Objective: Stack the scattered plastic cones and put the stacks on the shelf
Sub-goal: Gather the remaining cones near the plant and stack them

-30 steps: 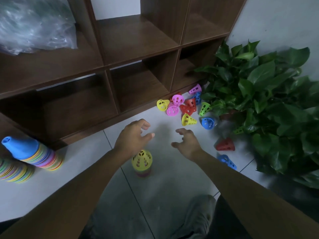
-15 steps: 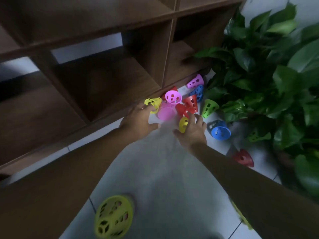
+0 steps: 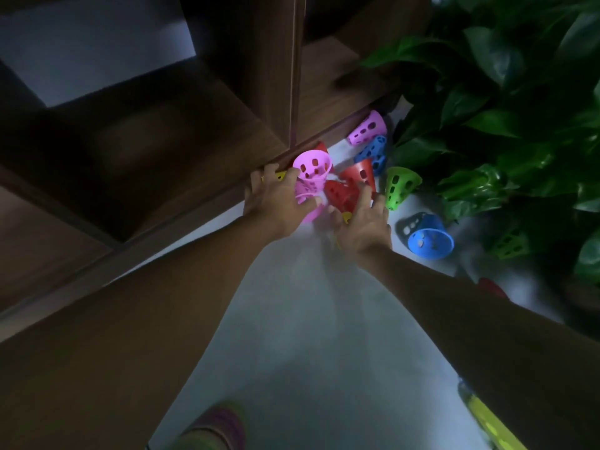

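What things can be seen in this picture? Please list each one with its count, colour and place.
pink cones: two, pink, by the shelf base, at the left hand
red cones: at least three, red, floor middle
purple cone: one, light purple, against the shelf base
blue cones: two, blue, floor right of the hands
green cone: one, green, beside the plant
yellow cones: two, yellow, mostly hidden under the hands
cone stack: one, mixed colours, bottom edge
shelf: one, dark wood, left
plant: one, green, right
left hand: grip on a pink cone
right hand: fingers over the red cones, grip unclear
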The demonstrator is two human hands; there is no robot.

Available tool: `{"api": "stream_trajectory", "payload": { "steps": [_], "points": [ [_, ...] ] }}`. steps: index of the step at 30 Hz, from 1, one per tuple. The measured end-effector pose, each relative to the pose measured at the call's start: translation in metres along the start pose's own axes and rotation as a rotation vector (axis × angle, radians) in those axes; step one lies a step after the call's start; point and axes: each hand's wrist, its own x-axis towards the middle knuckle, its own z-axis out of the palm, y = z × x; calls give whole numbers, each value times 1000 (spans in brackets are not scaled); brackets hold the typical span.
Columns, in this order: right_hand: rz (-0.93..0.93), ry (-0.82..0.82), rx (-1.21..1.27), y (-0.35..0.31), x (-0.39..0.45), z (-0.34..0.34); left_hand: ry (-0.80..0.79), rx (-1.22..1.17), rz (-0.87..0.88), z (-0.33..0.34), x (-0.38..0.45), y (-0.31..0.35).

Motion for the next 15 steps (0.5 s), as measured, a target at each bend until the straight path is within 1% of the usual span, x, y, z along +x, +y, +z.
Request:
{"api": "stream_trajectory", "payload": {
  "steps": [2, 5, 7, 9, 12, 15],
  "points": [
    [-11, 34, 64, -1, 1, 3, 26, -17, 6, 6, 1, -4],
    [-40, 58, 70, -4, 0, 6, 89, 7, 40, 14, -1, -8],
    [-38, 71, 97, -5, 0, 8, 107, -27, 25, 15, 0, -5],
    [-9, 79, 125, -5, 1, 9, 117, -29, -33, 15, 2, 2],
    [17, 73, 118, -4, -1, 13, 112, 124, -110, 16, 6, 14],
    [38, 90, 128, -2, -3, 17, 123, 95, -223, 17, 8, 21]
  ]
}}
